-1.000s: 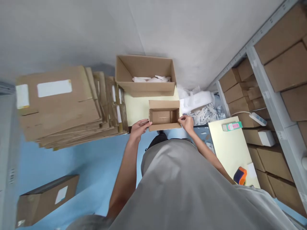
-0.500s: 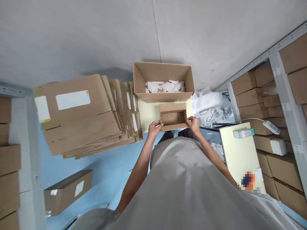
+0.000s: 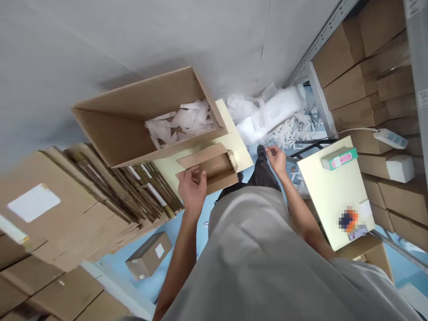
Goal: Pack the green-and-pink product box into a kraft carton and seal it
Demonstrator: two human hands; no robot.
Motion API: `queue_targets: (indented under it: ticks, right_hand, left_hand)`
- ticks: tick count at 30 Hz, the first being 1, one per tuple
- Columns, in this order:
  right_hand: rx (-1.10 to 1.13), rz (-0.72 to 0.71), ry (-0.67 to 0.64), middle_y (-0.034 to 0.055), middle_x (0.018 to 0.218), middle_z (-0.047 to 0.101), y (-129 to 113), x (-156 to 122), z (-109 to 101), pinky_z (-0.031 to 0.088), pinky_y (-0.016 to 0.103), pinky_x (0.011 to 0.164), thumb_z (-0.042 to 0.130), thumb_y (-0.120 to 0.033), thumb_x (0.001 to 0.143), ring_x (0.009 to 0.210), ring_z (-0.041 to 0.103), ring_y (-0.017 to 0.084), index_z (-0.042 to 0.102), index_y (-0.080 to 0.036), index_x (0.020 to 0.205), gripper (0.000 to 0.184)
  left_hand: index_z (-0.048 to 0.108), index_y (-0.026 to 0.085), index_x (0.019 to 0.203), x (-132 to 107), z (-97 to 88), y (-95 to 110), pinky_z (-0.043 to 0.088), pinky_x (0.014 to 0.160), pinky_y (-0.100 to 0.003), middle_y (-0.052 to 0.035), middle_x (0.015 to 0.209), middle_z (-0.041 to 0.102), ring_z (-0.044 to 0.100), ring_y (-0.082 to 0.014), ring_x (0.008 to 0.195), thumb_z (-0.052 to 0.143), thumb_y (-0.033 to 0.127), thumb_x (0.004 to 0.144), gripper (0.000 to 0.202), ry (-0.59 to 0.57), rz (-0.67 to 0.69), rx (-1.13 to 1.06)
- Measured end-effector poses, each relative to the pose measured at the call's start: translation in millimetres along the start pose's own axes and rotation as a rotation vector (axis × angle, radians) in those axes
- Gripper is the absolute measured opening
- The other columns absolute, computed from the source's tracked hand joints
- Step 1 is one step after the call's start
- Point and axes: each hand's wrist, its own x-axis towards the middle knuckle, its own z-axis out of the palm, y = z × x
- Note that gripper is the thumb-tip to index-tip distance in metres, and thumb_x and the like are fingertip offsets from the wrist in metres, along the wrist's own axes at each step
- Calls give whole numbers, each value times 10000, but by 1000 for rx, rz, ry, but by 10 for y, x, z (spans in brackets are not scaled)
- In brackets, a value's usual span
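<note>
A small open cardboard box (image 3: 222, 182) stands on the pale yellow tabletop (image 3: 245, 154), its inside showing bare cardboard. My left hand (image 3: 193, 189) grips the left end of this box, fingers bent over the edge and thumb toward the inside. Off to the right, apart from the box, my right hand (image 3: 277, 160) hangs in the air above the floor. Its fingers are loosely curled with a gap to the thumb, and I see nothing in them. Just behind the small box is a larger open carton (image 3: 140, 100) with white crumpled packing pieces (image 3: 190, 118) inside.
Flattened cartons (image 3: 83, 218) are stacked at the left. White plastic wrap (image 3: 267, 113) and paper scraps (image 3: 294, 129) lie behind on the right. A side table (image 3: 329, 196) carries a green and pink box (image 3: 339, 158). Shelves of brown cartons (image 3: 354, 71) line the right.
The view has turned to the right. My right hand has let go of the small box's right end and moved away from it. My left hand has shifted further over the left end.
</note>
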Motion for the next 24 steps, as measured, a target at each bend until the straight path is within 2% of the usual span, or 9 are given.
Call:
queue_targets:
  ticks: [4,7,10,12,14,17,21,24]
  right_hand:
    - [-7,65,-10,159,1101,892,305,619,-217,629,415,972,677,-526,1052,997,828,312,823,-184,1161,388]
    - [-30,103,-39,158,1121,892,519,1168,-285,625,422,975,681,-468,1047,957,831,310,809,-173,1223,367]
    - [-81,147,-70,150,1145,893,748,1754,-292,621,436,1006,682,-420,1047,973,837,316,792,-178,1283,356]
    - [-122,175,-73,142,1168,892,919,2135,-262,615,452,1045,675,-398,1051,1052,840,331,783,-195,1317,352]
    - [-155,189,-77,136,1184,888,1106,2499,-197,610,472,1078,668,-390,1055,1135,830,348,769,-212,1367,374]
    - [-204,178,-126,153,1237,871,1398,3016,-18,612,505,1113,662,-390,1052,1216,800,371,712,-197,1502,493]
    - [-342,186,-256,220,1466,770,1747,3670,378,601,521,1180,688,-378,1026,1364,726,405,560,-140,1703,729]
    - [-452,237,-376,247,1569,693,1966,4112,732,585,532,1217,679,-391,1042,1386,711,422,444,-145,1801,831]
  left_hand:
    - [781,198,1199,-1,420,816,561,774,-330,-61,1042,753,605,-173,711,674,416,1036,292,-67,51,-69]
    - [802,209,1178,-21,786,1389,549,735,-298,-49,1014,765,594,-151,685,673,390,1045,260,-129,71,-135]
    - [814,222,1191,-21,1139,1852,546,711,-281,-36,1013,780,581,-129,646,667,377,1058,251,-257,61,-203]
    - [815,230,1209,-6,1332,2072,541,692,-272,-30,1016,783,584,-119,635,667,372,1068,248,-344,40,-249]
    - [815,237,1220,18,1476,2206,535,671,-266,-26,1009,782,589,-117,633,665,375,1081,247,-394,-11,-282]
    - [825,241,1223,55,1618,2241,523,629,-261,-22,938,763,601,-129,637,667,421,1092,274,-416,-138,-288]
    - [846,221,1202,72,1791,2087,504,559,-266,-17,806,703,603,-157,614,683,596,1071,429,-434,-343,-257]
    - [858,209,1199,53,1958,1935,510,528,-280,-20,744,685,608,-179,596,693,745,1024,588,-449,-477,-228]
